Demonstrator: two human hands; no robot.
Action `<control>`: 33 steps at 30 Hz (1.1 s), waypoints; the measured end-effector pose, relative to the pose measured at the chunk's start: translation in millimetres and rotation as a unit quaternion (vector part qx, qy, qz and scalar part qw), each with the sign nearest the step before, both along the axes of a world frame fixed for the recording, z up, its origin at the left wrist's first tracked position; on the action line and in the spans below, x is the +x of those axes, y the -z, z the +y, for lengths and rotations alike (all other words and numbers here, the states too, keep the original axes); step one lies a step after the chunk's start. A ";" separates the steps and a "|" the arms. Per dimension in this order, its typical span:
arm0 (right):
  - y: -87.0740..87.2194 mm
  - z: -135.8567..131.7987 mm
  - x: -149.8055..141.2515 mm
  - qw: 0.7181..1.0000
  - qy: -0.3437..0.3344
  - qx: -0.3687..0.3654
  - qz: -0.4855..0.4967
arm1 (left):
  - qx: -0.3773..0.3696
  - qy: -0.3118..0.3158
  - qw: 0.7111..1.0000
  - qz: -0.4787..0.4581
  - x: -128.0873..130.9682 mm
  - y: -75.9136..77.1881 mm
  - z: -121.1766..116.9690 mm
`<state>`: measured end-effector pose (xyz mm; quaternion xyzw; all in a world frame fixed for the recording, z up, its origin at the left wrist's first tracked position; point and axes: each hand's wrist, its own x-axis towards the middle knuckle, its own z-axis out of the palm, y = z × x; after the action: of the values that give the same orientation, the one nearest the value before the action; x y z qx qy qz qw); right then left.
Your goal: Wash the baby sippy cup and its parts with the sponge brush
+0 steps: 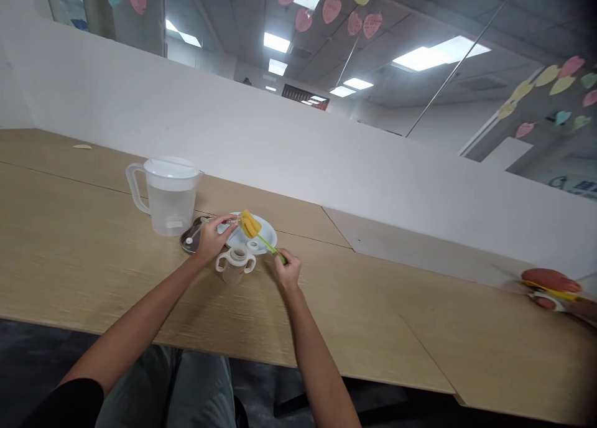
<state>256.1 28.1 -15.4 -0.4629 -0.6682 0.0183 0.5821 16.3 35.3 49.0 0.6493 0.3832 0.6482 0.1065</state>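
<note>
Head cam: R hand point(288, 267) grips brush point(252, 227), yel sponge, lime-grn handle; L hand point(213, 236) pinches clear pc point(237, 220) at tip.

A brush point(252, 226) with a yellow sponge head and thin green handle slants above the table point(373, 310) between its near and far edges, head toward the far edge, right at a small clear piece point(238, 220) too indistinct to identify.

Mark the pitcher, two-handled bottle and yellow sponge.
Pitcher point(171, 199), head view: middle of its translucent body.
Two-handled bottle point(233, 271), head view: its body, just below the white collar.
Yellow sponge point(250, 224), head view: middle of the sponge.
</note>
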 end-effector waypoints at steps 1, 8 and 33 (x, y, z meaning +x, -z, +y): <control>-0.4 -0.4 0.1 1.000 0.002 0.004 -0.006 | -0.014 0.000 1.000 -0.006 0.2 -0.1 -0.2; -3.2 -4.0 0.4 0.994 0.024 0.056 -0.086 | -0.081 -0.039 0.996 -0.028 -0.8 3.2 5.0; -8.3 -6.9 -2.1 0.988 0.033 0.108 -0.107 | -0.093 -0.042 0.995 -0.024 3.3 7.7 4.7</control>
<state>254.1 21.2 -7.0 -0.4189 -0.7088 -0.1228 0.5541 19.6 40.1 41.3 0.6043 0.4663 0.6290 0.1477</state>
